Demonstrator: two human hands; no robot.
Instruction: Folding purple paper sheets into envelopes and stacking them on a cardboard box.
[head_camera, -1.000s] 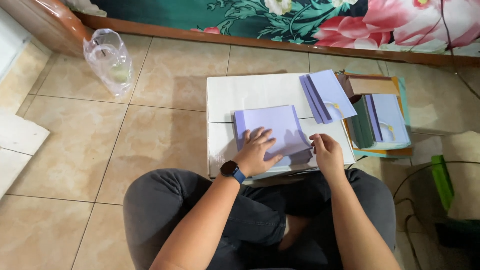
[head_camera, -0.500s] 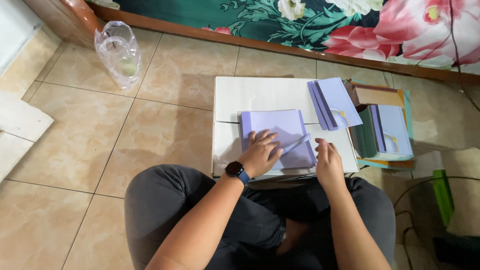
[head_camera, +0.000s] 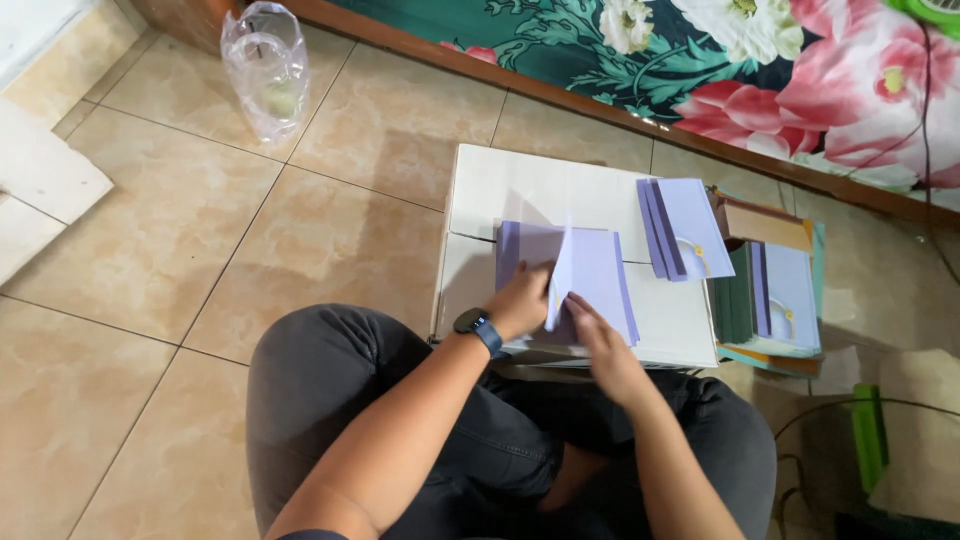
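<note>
Left hand (head_camera: 522, 300) flat, right hand (head_camera: 600, 345) lifting lilac sheet (head_camera: 560, 275).

White cardboard box (head_camera: 520, 190) serving as work surface, resting on beige tiled floor (head_camera: 150, 230). On the box: lavender folded sheet (head_camera: 590, 265) at centre and a small stack of lavender cards (head_camera: 685, 225) near its right edge. On the floor: clear plastic bag (head_camera: 265, 65) and white boards (head_camera: 40, 185), both well apart from the box.

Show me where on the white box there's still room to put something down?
The white box is bare along its far-left strip, behind the lavender sheets. It is crowded in front, where the left hand and right hand work, and at the right by the folded lavender stack.
</note>
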